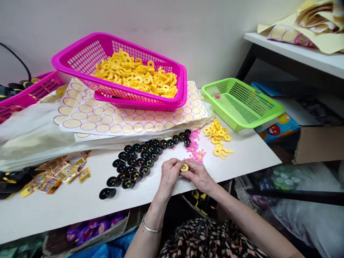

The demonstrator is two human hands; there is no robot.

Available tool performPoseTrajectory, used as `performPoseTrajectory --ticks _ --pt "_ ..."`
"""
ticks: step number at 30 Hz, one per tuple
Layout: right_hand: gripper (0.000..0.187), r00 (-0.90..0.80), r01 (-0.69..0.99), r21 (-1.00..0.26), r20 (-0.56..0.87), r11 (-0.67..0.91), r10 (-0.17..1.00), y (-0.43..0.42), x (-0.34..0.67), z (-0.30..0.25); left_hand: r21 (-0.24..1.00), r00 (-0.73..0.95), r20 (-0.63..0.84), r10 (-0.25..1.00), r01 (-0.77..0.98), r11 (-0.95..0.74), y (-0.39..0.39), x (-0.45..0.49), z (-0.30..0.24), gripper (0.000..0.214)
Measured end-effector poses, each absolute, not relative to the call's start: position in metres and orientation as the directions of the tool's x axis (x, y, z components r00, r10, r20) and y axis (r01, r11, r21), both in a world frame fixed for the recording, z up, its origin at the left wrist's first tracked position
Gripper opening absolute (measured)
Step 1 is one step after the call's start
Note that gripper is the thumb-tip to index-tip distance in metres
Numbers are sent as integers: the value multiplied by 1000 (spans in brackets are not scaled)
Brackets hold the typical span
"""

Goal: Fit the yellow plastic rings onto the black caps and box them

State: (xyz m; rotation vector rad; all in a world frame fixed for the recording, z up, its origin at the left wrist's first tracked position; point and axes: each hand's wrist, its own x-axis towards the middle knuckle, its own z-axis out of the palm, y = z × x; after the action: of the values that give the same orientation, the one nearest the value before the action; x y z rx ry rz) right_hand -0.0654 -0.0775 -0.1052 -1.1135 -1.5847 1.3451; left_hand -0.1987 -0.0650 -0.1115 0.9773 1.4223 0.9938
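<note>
My left hand [169, 176] and my right hand [199, 175] meet at the front edge of the table. Between their fingertips they grip a small yellow round piece [184, 167] with a dark ring mark at its middle; fingers cover its underside. Left of my hands stand several short black cups [134, 175] with small coloured bits inside. Just beyond my right hand lie scattered pink beads [194, 145], a few yellow ones among them. Farther right is a loose heap of yellow plastic ring pieces with stems [217, 132].
A magenta basket [88, 73] of yellow rings sits on sheets of round stickers [107, 120]. A green basket [243, 123] at the right holds a pink piece. Small packets [66, 172] lie at the left. A white shelf [292, 48] juts in at upper right.
</note>
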Motion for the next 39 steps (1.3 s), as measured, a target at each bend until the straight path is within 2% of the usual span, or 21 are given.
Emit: performPoseTrajectory --ticks 3,8,10,14,18,20,22,24,27,29,31,34,36,39 --pt "9 -304 305 -929 113 209 946 -79 -65 -104 965 -68 -255 964 40 258 -68 -197 -116 21" --pt "26 -244 470 -851 128 233 961 -88 -71 -117 977 -185 -209 960 -85 196 -75 -186 -124 22" --pt "31 -239 508 -827 134 242 962 -91 -72 -121 969 -206 -233 950 -129 209 -76 -183 -125 23" --pt "30 -222 492 -836 151 245 963 -90 -71 -124 929 -183 -304 935 -273 249 -78 -185 -122 32" --pt "24 -122 342 -915 182 214 976 -86 -70 -123 943 -291 -249 924 -290 163 -95 -190 -124 31" --pt "20 -76 228 -963 132 146 988 -87 -72 -122 979 -361 -179 915 -161 128 -107 -189 -128 25" --pt "21 -46 104 -993 48 53 998 -91 -76 -119 996 -370 -30 928 64 58 -116 -186 -132 28" --pt "23 -38 13 -1000 -29 -28 999 -98 -79 -115 959 -329 150 932 279 -56 -121 -181 -135 32" --pt "25 -50 1 -994 -110 -110 993 -111 -74 -108 879 -255 322 912 439 -187 -124 -178 -135 29" --pt "26 -85 -9 -992 -128 -129 988 -116 -65 -104 874 -186 339 922 424 -236 -125 -179 -130 26" --pt "27 -101 -83 -983 -156 -165 983 -118 -54 -100 915 -98 300 949 311 -257 -127 -182 -122 27" --pt "36 -144 -220 -914 -316 -342 938 -113 -41 -96 966 107 214 971 124 -227 -129 -187 -110 33" --pt "39 -310 -274 -819 -420 -504 853 -108 -36 -95 976 232 172 957 94 -198 -131 -188 -103 34" --pt "37 -587 -279 -694 -424 -663 690 -104 -29 -96 973 302 158 940 113 -200 -132 -187 -98 31"
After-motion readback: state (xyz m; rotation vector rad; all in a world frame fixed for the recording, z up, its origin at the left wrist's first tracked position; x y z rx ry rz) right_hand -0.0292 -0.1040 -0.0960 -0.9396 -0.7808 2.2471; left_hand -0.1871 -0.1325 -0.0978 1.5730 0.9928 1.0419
